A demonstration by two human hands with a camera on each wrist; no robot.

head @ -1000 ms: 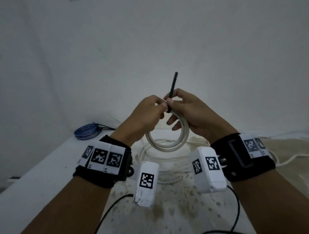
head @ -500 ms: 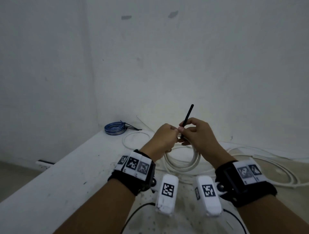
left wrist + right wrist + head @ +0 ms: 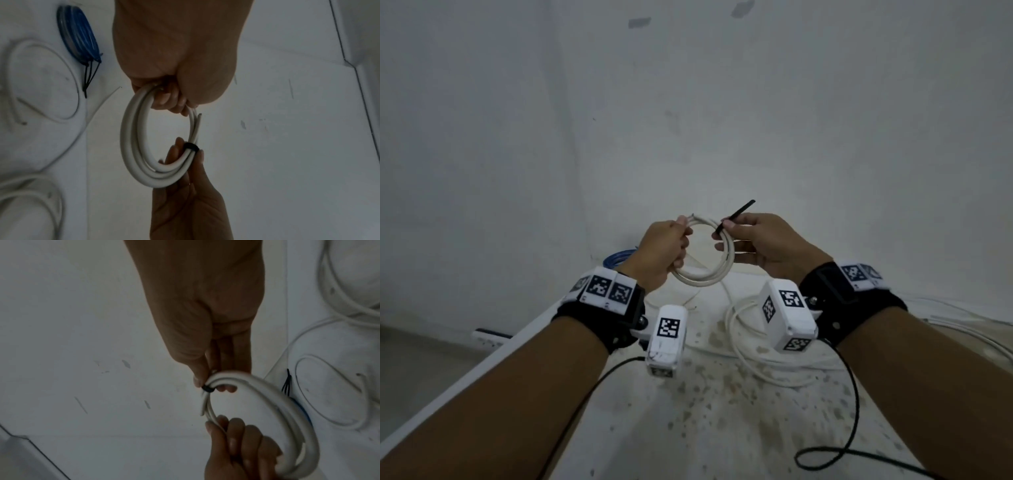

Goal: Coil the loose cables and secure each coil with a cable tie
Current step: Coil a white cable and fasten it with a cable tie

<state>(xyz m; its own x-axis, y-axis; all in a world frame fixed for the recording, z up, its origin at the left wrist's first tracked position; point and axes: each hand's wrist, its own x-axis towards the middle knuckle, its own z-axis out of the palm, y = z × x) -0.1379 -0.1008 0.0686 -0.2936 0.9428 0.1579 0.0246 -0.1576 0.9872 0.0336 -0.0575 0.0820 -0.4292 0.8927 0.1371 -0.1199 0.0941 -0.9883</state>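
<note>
Both hands hold a small white cable coil (image 3: 705, 270) up in the air above the table. My left hand (image 3: 671, 245) grips the coil's left side, fingers curled round the strands (image 3: 139, 129). My right hand (image 3: 748, 240) pinches the coil's right side where a black cable tie (image 3: 736, 216) wraps it. The tie's band (image 3: 191, 147) circles the strands (image 3: 267, 402), and its free tail sticks up to the right. A cut cable end pokes out at the coil's top.
A blue coil (image 3: 618, 258) with black ties (image 3: 89, 78) lies at the table's back left corner. Loose white cables (image 3: 750, 356) sprawl over the stained white table (image 3: 722, 428). A black wire (image 3: 832, 452) trails at the front. The wall stands close behind.
The hands have risen and spread apart, the left sliding to the coil's left side. The tie's tail has tipped over to the right. The head view has shifted.
</note>
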